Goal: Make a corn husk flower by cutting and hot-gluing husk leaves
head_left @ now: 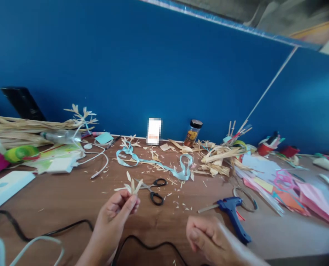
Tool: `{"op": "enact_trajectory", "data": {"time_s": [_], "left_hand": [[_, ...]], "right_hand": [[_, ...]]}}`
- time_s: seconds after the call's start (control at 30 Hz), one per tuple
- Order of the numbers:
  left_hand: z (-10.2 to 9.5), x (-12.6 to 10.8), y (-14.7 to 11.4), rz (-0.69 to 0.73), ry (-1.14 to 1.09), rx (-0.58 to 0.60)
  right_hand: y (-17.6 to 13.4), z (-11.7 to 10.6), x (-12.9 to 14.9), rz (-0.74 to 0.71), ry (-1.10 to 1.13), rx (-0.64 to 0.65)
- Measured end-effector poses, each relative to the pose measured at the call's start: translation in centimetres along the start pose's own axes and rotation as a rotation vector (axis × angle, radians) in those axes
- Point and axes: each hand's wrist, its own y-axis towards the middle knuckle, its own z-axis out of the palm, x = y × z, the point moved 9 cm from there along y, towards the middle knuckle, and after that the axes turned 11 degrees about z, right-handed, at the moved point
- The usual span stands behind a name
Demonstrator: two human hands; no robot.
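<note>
My left hand (121,207) pinches a small flower of pale dried husk strips (133,186) between thumb and fingertips, its petals fanning upward. My right hand (204,234) is curled into a loose fist over the table's front; what it holds, if anything, is hidden. Just behind the husk flower lie black-handled scissors (156,190), blades pointing left and partly covered by the petals. A blue glue gun (232,214) with a glue stick in it rests right of my right hand. Light blue ribbon (153,162) trails across the table behind the scissors.
Dried husks (220,159) are heaped right of a black-lidded jar (193,133). Coloured papers (300,199) spread at the right. A white power strip (9,188), a clear bottle (61,137) and cables occupy the left. A black cord (150,245) crosses the front. A blue partition (139,66) stands behind.
</note>
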Motion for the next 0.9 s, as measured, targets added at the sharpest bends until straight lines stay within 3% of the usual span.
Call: {"op": "enact_trajectory", "data": {"time_s": [0.13, 0.2, 0.33, 0.47, 0.57, 0.73, 0.9], "left_hand": [[0.7, 1.1, 1.2, -0.037, -0.068, -0.038], [2.0, 1.3, 1.6, -0.067, -0.092, -0.004], [5.0, 1.8, 2.0, -0.171, -0.138, 0.103], [6.5, 1.9, 3.2, -0.172, -0.127, 0.130], [6.7, 2.0, 4.4, -0.119, -0.082, 0.123], [6.2, 2.6, 5.8, -0.014, -0.032, 0.093], [5.9, 4.1, 5.9, -0.082, -0.089, 0.068]], "right_hand": [[-2.1, -4.7, -3.7, 0.121, 0.090, -0.248], [-2.5, -5.9, -5.4, 0.169, 0.092, -0.302], [-2.0, -6.0, -6.3, 0.190, 0.035, -0.269], [-1.8, -5.6, -5.4, 0.161, -0.023, -0.274], [-2.3, -6.1, -6.2, 0.165, -0.060, -0.327], [-3.9, -8.5, -10.1, 0.212, -0.179, -0.454], [-5.6, -10.4, -13.7, 0.324, -0.351, -0.608]]}}
